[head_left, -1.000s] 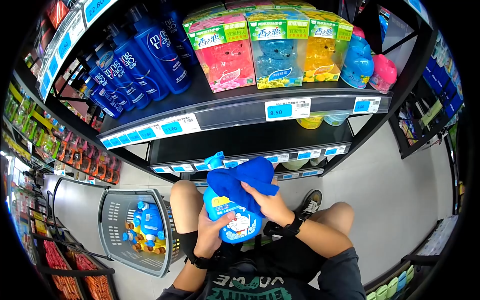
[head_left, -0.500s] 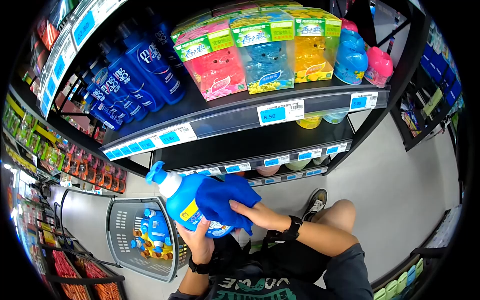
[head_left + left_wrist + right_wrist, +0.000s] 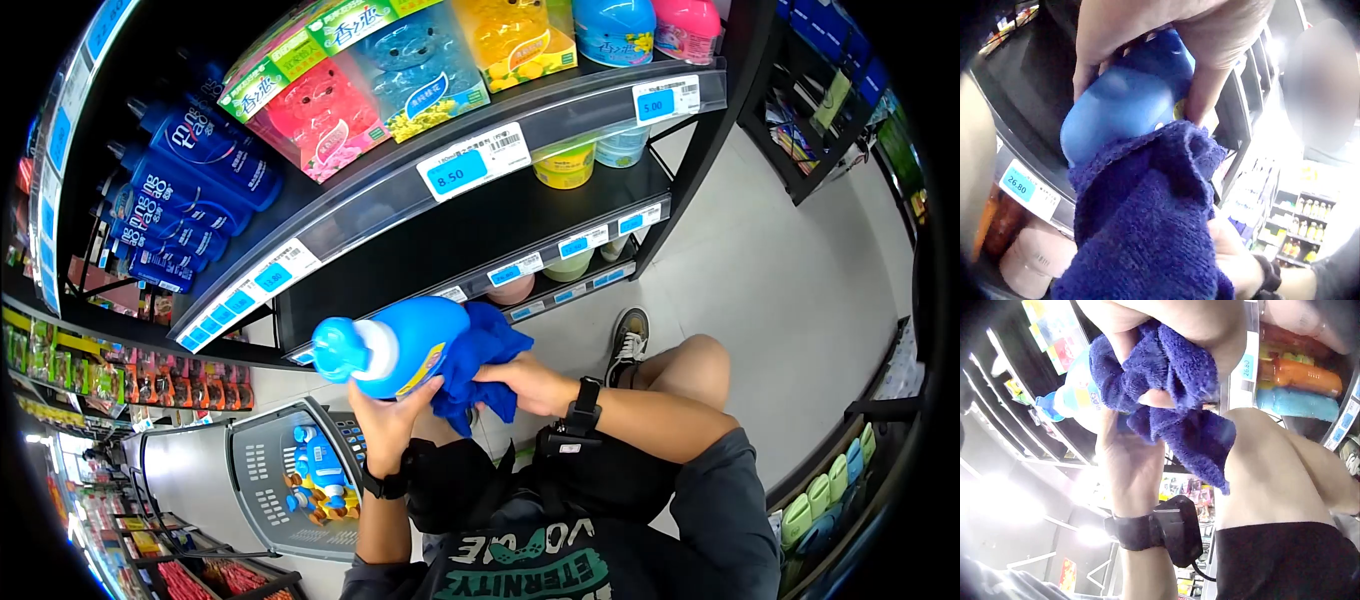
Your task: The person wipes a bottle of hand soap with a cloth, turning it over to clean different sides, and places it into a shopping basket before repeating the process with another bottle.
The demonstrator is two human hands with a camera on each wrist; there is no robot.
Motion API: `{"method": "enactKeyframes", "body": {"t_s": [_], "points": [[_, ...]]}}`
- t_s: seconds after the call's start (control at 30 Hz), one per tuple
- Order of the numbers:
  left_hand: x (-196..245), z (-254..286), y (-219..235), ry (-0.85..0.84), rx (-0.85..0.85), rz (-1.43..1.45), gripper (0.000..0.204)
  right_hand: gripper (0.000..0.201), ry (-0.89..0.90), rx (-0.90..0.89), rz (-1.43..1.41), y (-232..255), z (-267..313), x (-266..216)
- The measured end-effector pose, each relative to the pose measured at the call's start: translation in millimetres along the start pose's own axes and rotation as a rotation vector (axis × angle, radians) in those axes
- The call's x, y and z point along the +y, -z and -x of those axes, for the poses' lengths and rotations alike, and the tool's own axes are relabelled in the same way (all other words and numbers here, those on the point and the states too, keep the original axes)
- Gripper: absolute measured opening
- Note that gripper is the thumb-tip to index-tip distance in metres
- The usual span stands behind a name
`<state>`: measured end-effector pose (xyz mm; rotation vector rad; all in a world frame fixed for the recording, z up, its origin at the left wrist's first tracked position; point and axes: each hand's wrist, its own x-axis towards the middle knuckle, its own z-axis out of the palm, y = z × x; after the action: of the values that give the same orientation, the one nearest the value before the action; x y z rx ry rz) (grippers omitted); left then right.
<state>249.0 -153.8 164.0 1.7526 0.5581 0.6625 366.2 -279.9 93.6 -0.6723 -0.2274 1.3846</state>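
A blue pump bottle point(image 3: 425, 325) lies tilted in front of the shelf, its pump head and white collar pointing left. My left hand point(image 3: 388, 418) grips it near the collar, thumb along its yellow label. With my right hand point(image 3: 535, 384) I hold a bunched blue towel point(image 3: 488, 350) against the bottle's lower end. The left wrist view shows the towel point(image 3: 1147, 219) draped over the end of the blue bottle point(image 3: 1122, 106). In the right wrist view, folds of the towel point(image 3: 1188, 369) are pinched between my right thumb and fingers, and the bottle's base is hidden.
A grey shopping basket point(image 3: 245, 480) with several blue and yellow bottles stands on the floor at the left. Ahead, the shelf point(image 3: 370, 245) carries dark blue pump bottles point(image 3: 200, 165) and boxed bear-shaped items point(image 3: 415, 65). My knee point(image 3: 700, 375) is at the right.
The bottle has tipped from nearly upright, its pump head swinging left and toward me. The towel has slid from its upper front to its lower end. The head view has turned, tilting the shelf.
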Motion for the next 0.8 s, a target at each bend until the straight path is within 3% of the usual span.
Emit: {"method": "enactKeyframes", "body": {"t_s": [0.07, 0.13, 0.17, 0.27, 0.37, 0.5, 0.6, 0.67, 0.77, 0.8], "points": [[-17.9, -10.1, 0.6, 0.011, -0.15, -0.043, 0.054, 0.026, 0.092, 0.061, -0.069, 5.2, -2.2, -2.5], [-23.1, -23.4, -13.3, -0.237, -0.105, -0.15, 0.062, 0.022, 0.117, 0.089, -0.111, 9.9, -7.1, -6.8], [-12.0, -37.4, -20.4, -0.429, -0.211, -0.327, 0.065, 0.02, 0.179, 0.144, -0.159, 11.5, -9.2, -9.7], [-13.8, -58.8, -46.1, -0.5, -0.176, -0.309, 0.061, 0.018, 0.335, 0.221, -0.21, 17.9, -12.9, -24.9], [-17.3, -86.2, -62.3, -0.468, -0.199, -0.247, 0.061, 0.029, 0.338, 0.244, -0.179, 30.2, -13.4, -42.1], [-19.4, -116.3, -78.2, -0.325, -0.256, -0.233, 0.059, 0.024, 0.416, 0.252, -0.18, 38.9, -17.2, -55.8], [-34.5, -139.6, -85.0, -0.373, -0.317, -0.277, 0.058, 0.023, 0.455, 0.264, -0.183, 42.0, -20.3, -60.8], [-39.3, -150.9, -87.6, -0.295, -0.35, -0.175, 0.059, 0.023, 0.459, 0.3, -0.187, 38.1, -22.0, -63.9], [-29.3, -165.7, -94.9, -0.375, -0.327, -0.284, 0.053, 0.019, 0.42, 0.257, -0.135, 29.8, -16.7, -67.7], [-28.5, -172.9, -93.5, -0.269, -0.401, -0.338, 0.054, 0.018, 0.388, 0.209, -0.085, 26.7, -15.4, -67.6]]}}
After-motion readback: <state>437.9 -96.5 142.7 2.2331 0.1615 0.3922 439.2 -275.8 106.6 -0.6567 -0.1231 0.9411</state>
